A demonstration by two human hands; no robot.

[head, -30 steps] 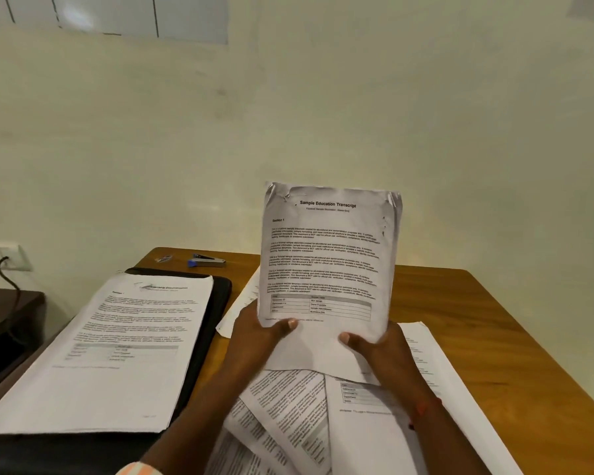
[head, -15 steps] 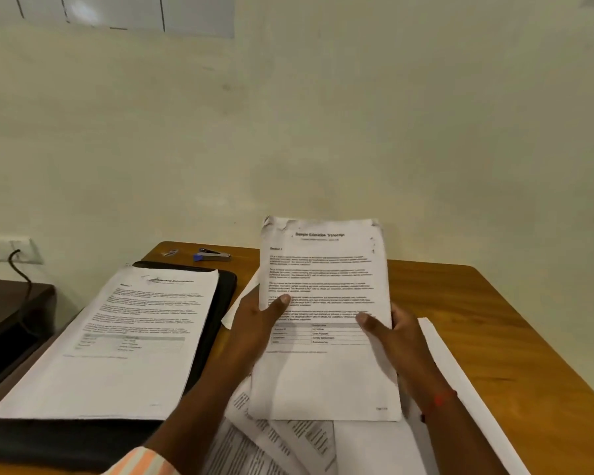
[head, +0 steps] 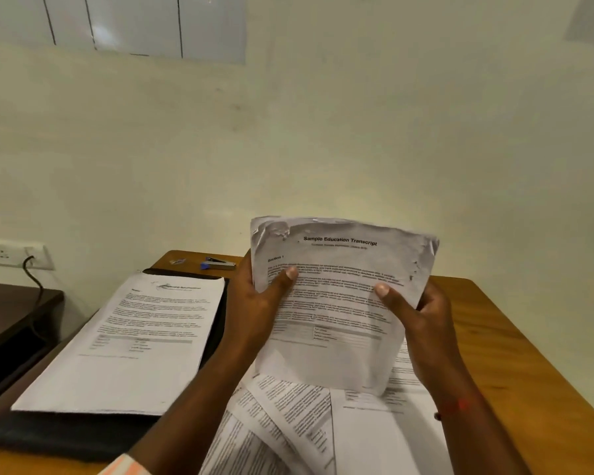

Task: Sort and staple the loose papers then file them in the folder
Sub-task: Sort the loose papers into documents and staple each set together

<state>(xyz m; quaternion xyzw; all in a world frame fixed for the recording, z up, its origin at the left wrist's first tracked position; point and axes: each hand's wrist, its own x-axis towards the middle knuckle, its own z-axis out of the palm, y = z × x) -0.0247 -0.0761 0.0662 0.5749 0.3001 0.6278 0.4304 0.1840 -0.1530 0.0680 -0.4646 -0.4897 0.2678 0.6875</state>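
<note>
Over a wooden table (head: 528, 371) set against a pale wall, a person holds up a crumpled set of pages headed "Sample Education Transcript" (head: 336, 320), seen from the head camera. The left hand (head: 254, 303) grips the left edge and the right hand (head: 422, 320) grips the right edge, each thumb pressed on the printed front and the fingers curled behind. The pages stand nearly upright, their top corners creased and torn. Beneath them, loose papers (head: 288, 423) lie fanned and overlapping on the table. To the left, a black folder (head: 66, 437) lies open with a squared stack of printed sheets (head: 134, 344) on top. A stapler (head: 218, 264) with a blue end sits at the far edge, well apart from both hands. A wall socket (head: 4, 252) with a dark cable is at far left.
</note>
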